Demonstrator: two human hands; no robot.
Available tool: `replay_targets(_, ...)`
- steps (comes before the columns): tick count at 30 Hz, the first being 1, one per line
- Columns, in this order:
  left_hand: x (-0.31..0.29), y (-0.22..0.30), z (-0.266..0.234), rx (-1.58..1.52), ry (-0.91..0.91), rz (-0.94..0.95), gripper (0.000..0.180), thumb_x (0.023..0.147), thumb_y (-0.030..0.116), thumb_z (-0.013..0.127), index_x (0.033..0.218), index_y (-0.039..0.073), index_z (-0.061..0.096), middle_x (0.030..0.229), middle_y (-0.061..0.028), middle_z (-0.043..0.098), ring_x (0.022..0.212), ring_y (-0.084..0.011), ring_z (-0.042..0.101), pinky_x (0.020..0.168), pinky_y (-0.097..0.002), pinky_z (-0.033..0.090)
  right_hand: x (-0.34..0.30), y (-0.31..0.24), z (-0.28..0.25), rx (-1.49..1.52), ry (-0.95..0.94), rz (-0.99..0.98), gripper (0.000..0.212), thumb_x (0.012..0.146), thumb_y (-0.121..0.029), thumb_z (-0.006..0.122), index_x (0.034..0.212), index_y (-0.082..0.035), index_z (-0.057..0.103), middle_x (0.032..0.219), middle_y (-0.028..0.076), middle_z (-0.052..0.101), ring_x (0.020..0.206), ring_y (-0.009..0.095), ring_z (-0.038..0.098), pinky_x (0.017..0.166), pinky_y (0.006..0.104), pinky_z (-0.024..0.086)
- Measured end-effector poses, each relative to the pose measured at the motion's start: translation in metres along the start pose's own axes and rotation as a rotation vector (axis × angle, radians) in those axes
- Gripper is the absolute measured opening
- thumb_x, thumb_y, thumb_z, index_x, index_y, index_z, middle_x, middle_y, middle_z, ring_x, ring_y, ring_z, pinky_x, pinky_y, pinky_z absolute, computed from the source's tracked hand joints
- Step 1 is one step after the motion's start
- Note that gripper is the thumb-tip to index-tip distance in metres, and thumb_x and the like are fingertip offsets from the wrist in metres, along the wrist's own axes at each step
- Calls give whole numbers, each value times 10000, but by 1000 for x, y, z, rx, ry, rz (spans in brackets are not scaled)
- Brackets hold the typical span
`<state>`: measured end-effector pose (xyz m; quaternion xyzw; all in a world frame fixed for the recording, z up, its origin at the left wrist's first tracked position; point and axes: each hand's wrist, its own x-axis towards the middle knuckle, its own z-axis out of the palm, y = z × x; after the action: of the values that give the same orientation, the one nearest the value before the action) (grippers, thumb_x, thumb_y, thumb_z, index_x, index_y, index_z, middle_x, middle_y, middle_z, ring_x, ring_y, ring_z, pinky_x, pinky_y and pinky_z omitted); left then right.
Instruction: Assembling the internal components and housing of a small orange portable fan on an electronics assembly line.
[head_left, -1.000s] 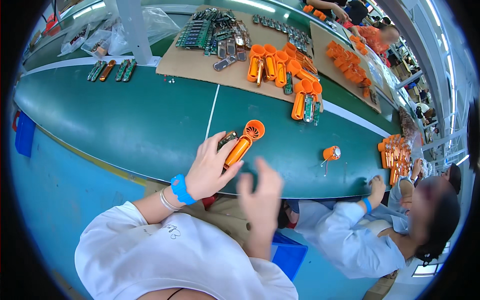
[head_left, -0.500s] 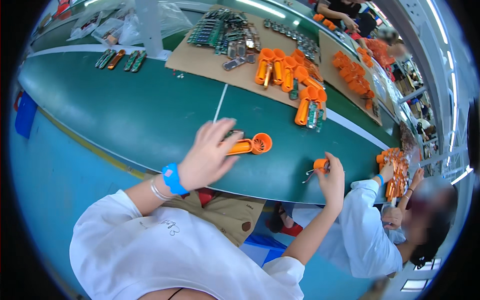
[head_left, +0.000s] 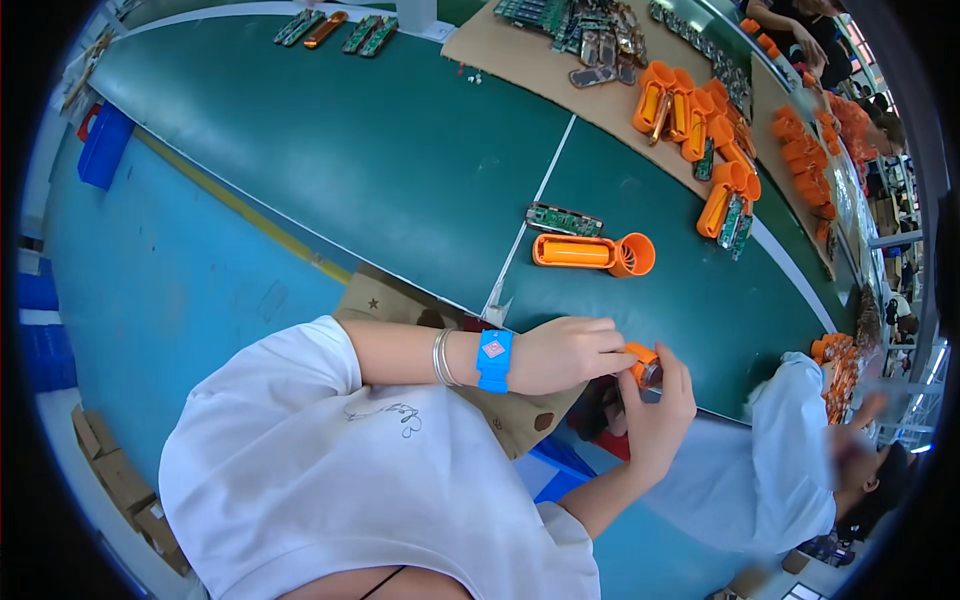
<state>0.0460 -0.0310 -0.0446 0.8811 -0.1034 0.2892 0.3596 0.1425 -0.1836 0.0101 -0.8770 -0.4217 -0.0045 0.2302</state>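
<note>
My right hand (head_left: 660, 412) grips a small round orange part (head_left: 645, 360) with a dark metallic inside, held between thumb and fingers above the bench's near edge. My left hand (head_left: 562, 356) reaches across, its fingertips pinched together at the part's left side; any wires there are hidden by the fingers. Beyond my hands lies an orange housing (head_left: 574, 251), with a long trough holding an orange cylinder and a round, finned cup (head_left: 633, 255) at its right end. Just behind it rests a narrow green circuit board (head_left: 565, 220), apart from the housing.
Several orange housings (head_left: 690, 112) and circuit boards (head_left: 598, 50) lie on a cardboard sheet (head_left: 520, 72) at the far right. More boards (head_left: 370, 36) sit at the far left. A co-worker in a white sleeve (head_left: 785, 410) is close on my right, beside an orange pile (head_left: 838, 375).
My left hand has left the housing and circuit board and moved right to meet the round part in my right hand. The view has shifted, and the housing and board are now uncovered.
</note>
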Motion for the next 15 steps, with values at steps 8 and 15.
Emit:
replay_targets(8, -6, -2, 0, 81, 17, 98, 350, 765, 77, 591, 1104, -14, 586, 867, -55, 525, 774, -196, 509, 682, -297, 471, -8, 3, 3, 173, 2, 59, 473, 696, -142, 804, 1106, -12, 607, 950, 130, 632, 748, 248, 609, 638, 319, 508)
replay_targets(15, -2, -7, -3, 203, -19, 147, 316, 763, 89, 597, 1060, -22, 599, 859, -53, 520, 768, -185, 509, 694, -286, 467, -11, 4, 2, 139, 36, 59, 451, 714, -157, 794, 1094, -7, 603, 986, 143, 635, 788, 266, 628, 664, 334, 517)
